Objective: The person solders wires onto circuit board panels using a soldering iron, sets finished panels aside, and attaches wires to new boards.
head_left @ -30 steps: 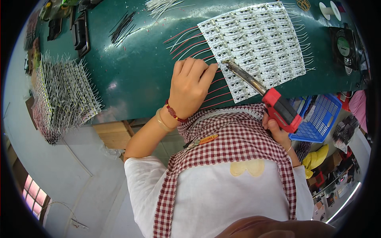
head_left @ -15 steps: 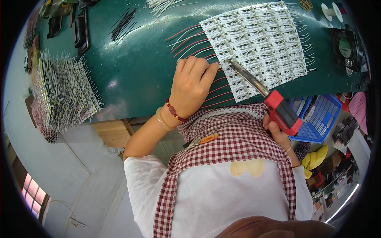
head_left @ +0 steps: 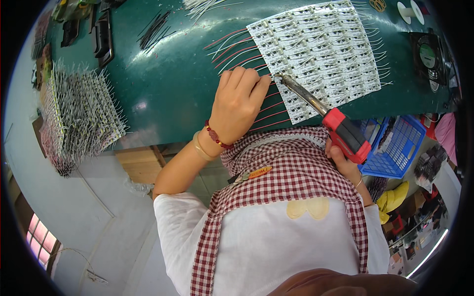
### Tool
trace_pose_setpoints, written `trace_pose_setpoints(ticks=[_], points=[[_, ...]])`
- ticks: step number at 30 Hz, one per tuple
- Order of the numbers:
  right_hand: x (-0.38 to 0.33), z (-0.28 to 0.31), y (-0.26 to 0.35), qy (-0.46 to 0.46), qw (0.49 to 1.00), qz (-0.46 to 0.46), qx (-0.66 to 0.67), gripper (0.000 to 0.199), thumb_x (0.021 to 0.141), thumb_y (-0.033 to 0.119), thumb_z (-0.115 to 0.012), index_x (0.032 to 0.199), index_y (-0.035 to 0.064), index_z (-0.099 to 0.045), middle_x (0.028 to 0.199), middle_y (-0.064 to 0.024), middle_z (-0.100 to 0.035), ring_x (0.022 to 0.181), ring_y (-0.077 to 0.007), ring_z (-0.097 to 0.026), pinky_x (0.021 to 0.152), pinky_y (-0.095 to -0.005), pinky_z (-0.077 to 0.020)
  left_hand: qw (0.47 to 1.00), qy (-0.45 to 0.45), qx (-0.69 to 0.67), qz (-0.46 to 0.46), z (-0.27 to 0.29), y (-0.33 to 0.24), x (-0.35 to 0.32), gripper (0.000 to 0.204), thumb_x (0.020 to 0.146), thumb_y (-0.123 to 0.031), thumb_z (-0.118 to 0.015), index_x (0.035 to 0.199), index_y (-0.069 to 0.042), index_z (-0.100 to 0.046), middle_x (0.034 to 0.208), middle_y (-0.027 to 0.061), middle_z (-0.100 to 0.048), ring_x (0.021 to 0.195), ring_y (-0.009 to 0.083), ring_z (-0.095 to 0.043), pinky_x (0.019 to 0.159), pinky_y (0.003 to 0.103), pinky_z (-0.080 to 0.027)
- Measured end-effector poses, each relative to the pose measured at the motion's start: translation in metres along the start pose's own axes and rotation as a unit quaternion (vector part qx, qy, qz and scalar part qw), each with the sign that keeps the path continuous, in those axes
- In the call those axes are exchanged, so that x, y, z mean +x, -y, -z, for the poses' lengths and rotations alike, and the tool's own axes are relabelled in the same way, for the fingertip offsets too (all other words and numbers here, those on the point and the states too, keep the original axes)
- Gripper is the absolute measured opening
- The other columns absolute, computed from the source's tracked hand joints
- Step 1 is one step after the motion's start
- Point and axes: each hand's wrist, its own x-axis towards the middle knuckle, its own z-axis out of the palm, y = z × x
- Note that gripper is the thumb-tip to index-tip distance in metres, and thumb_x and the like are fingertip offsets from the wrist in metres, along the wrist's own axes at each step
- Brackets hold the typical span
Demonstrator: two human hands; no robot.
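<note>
My left hand [head_left: 240, 96] is closed in a pinch at the left edge of a white circuit board panel [head_left: 316, 49], on what looks like a thin wire, mostly hidden by the fingers. Red and white wires [head_left: 237, 49] stick out from that edge, above and below the hand. A soldering iron [head_left: 345, 133] with a red and black handle is in my right hand [head_left: 340, 160], whose fingers wrap round the handle and are partly hidden behind it. Its metal tip rests at the panel's left edge, just right of my left fingertips.
On the green table [head_left: 168, 93] lie black wires [head_left: 154, 30], white wires [head_left: 202, 6] and a stack of wired boards [head_left: 79, 113] at the left. An empty white spool [head_left: 411, 12] and a round black device [head_left: 428, 58] are at the right. Below hangs a blue basket [head_left: 402, 148].
The iron's tip has moved slightly left and up, closer to my left fingertips. The left hand holds nearly the same spot, still pinched.
</note>
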Motion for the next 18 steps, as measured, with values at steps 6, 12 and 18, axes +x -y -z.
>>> trace_pose_setpoints(ticks=[6, 12, 18], points=[[0.002, -0.001, 0.008, -0.017, 1.000, 0.013, -0.001, 0.022, 0.080, 0.021, -0.067, 0.091, 0.0009, -0.066, 0.081, -0.0106, -0.062, 0.068, -0.0248, -0.061, 0.060, -0.0324, -0.0464, 1.000, -0.002, -0.008, -0.006, 0.001, 0.000, 0.002, 0.025, 0.069, 0.001, -0.065, 0.093, -0.002, -0.066, 0.076, 0.0042, -0.049, 0.071, 0.0202, -0.049, 0.064, 0.033, -0.038], [-0.006, 0.004, 0.001, 0.000, 0.999, -0.014, 0.036, 0.024, 0.080, 0.021, -0.068, 0.091, 0.0000, -0.065, 0.081, -0.0102, -0.062, 0.069, -0.0245, -0.061, 0.062, -0.0331, -0.0471, 1.000, 0.007, -0.001, -0.004, 0.001, 0.001, 0.002, 0.023, 0.070, 0.000, -0.065, 0.093, -0.003, -0.066, 0.076, 0.0040, -0.050, 0.071, 0.0203, -0.049, 0.065, 0.033, -0.038], [-0.011, 0.004, -0.003, -0.015, 0.998, -0.002, 0.053, 0.026, 0.083, 0.025, -0.066, 0.092, 0.0002, -0.065, 0.078, -0.0085, -0.062, 0.069, -0.0231, -0.060, 0.062, -0.0318, -0.0464, 0.999, -0.007, 0.024, -0.025, 0.006, 0.000, 0.007, 0.022, 0.069, -0.001, -0.066, 0.091, -0.004, -0.066, 0.075, 0.0024, -0.051, 0.070, 0.0190, -0.051, 0.066, 0.034, -0.038]])
